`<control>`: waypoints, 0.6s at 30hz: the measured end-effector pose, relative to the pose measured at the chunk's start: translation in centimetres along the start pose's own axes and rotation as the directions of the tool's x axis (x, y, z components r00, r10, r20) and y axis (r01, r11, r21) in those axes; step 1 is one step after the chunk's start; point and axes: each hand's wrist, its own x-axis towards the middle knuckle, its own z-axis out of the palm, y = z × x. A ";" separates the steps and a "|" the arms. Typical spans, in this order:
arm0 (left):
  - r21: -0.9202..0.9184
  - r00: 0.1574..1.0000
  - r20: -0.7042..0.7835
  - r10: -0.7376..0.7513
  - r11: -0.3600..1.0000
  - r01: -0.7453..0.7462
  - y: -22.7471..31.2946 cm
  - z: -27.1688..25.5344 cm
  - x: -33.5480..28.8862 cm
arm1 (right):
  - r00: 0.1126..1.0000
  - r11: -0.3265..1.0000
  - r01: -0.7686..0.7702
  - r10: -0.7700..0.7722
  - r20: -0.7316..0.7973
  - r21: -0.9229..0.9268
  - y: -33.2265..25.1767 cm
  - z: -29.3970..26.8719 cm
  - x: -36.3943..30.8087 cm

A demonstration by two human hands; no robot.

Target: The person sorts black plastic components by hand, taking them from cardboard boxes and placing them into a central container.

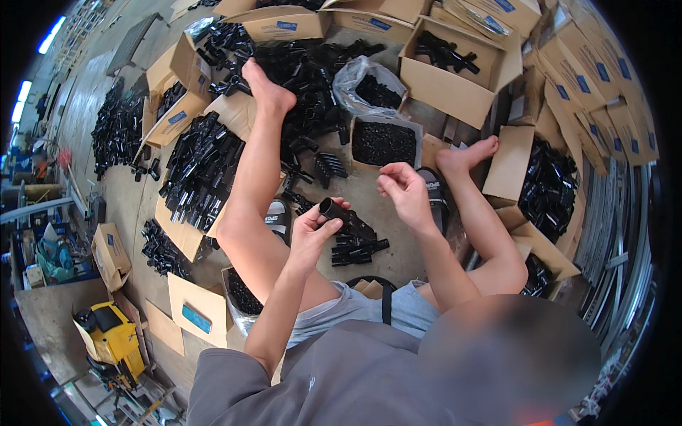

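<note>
My left hand (310, 234) is closed around a short black plastic tube (331, 209), its open end tilted up toward me. To its right my right hand (406, 192) is raised, thumb and fingertips pinched together. Whatever those fingertips hold, if anything, is too small to make out. Just beyond that hand stands a carton (420, 144) full of tiny black pieces. A clear plastic bag (346, 79) with more small black pieces sits behind it. Below my hands, several black tubular fittings (360, 250) lie on the floor between my legs.
Loose black fittings (312, 92) cover the floor ahead, with more stacked on flattened cardboard (186, 231) at left. Open cartons surround me, one (444, 89) at the far right partly filled. Long metal profiles (611, 259) lie along the right side. A yellow machine (117, 339) stands lower left.
</note>
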 end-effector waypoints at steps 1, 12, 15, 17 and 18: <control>0.001 1.000 0.004 0.003 1.000 -0.003 0.0 0.2 -0.1 | 1.000 0.999 -0.005 0.005 0.003 0.032 0.0 0.0 -0.8; 0.053 0.999 -0.042 -0.034 0.998 0.036 0.1 -1.1 -1.5 | 0.971 0.603 -0.124 -0.091 -0.222 -0.788 9.3 -4.6 6.3; 0.075 0.995 -0.092 -0.026 0.997 0.033 0.0 -1.8 -2.2 | 0.969 0.459 -0.099 -0.158 -0.190 -0.883 9.2 -4.3 9.2; 0.072 0.994 -0.100 -0.033 0.997 0.041 -0.1 -2.5 -2.2 | 0.965 0.274 -0.119 -0.193 -0.176 -0.954 9.3 -3.4 10.8; 0.062 0.994 -0.100 -0.049 0.997 0.055 -0.2 -2.7 -2.1 | 0.966 0.272 -0.120 -0.190 -0.175 -0.955 9.7 -3.1 11.6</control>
